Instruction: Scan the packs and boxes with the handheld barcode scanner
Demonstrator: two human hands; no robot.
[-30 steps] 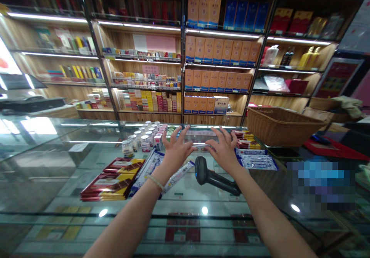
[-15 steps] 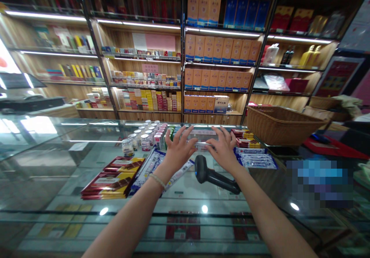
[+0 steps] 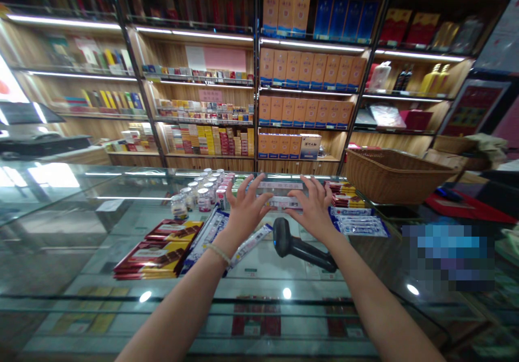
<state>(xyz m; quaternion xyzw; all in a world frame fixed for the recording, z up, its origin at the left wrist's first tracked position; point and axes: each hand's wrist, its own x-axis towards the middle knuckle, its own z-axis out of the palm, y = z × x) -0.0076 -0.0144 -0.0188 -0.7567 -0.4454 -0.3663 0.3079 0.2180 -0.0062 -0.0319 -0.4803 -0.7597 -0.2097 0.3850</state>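
My left hand (image 3: 248, 206) and my right hand (image 3: 313, 206) are held apart over the glass counter (image 3: 150, 192), fingers spread and nothing in either. Between them are pale, see-through strips (image 3: 284, 202) whose kind I cannot make out. Below my right hand lies a black barcode scanner (image 3: 302, 247). Blue-and-white packets (image 3: 206, 238) lie partly behind my left wrist, and beside them are stacked chocolate bars (image 3: 160, 248) in red and yellow wrappers. Small lidded jars (image 3: 188, 194) and small cans (image 3: 227, 183) stand left of my left hand.
More blue-and-white packets (image 3: 359, 222) and chocolate bars (image 3: 344, 193) lie right of my right hand. A wicker basket (image 3: 397, 175) stands at the counter's right end. Behind are lit shelves with orange boxes (image 3: 310, 67). A black cable (image 3: 425, 313) runs at lower right.
My hands have moved slightly apart, the left one leftward, and the gap between the thumbs is wider. More of the pale strips shows between them. The scanner and packets have stayed put.
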